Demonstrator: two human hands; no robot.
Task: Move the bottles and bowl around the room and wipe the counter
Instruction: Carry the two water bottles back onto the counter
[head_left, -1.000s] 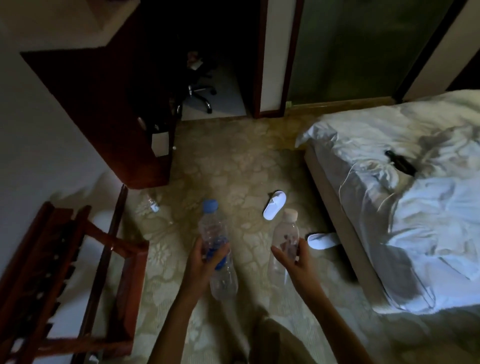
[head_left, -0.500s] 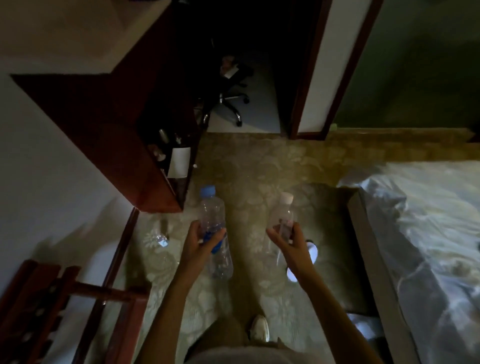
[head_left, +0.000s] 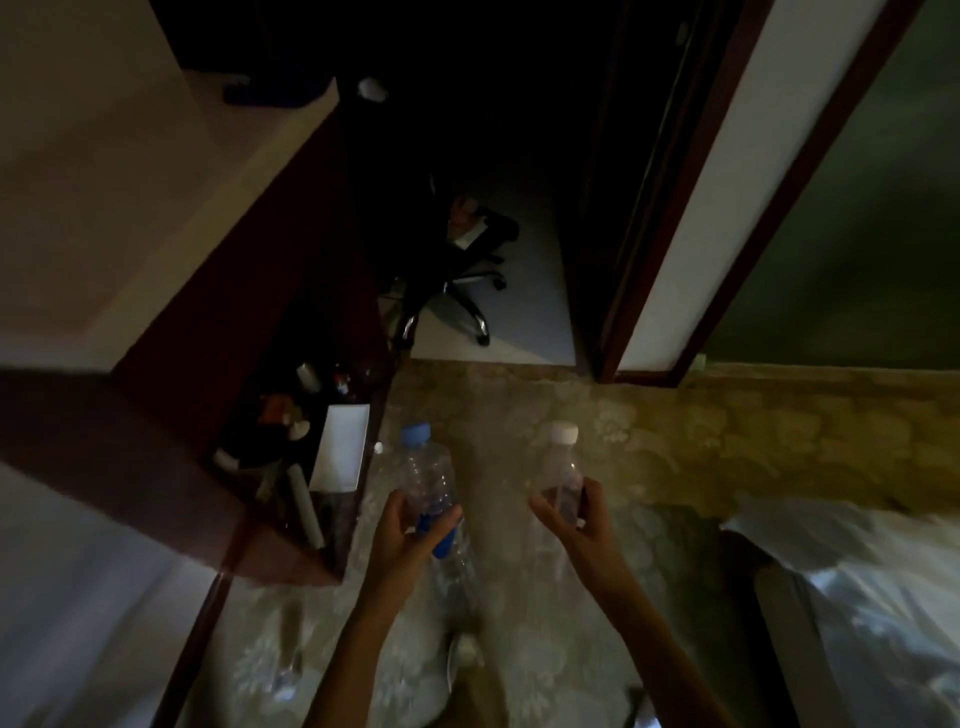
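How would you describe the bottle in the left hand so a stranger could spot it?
Start at the dark wooden cabinet on the left; just right of it, over the patterned carpet, the left hand grips a clear plastic bottle. Its cap and label are blue, unlike the white-capped bottle beside it.

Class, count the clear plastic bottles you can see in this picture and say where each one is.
3. The blue-capped bottle is in the left hand; the white-capped bottle is in the right hand; a third bottle lies blurred on the carpet, lower left. The dark shelf may hide more.
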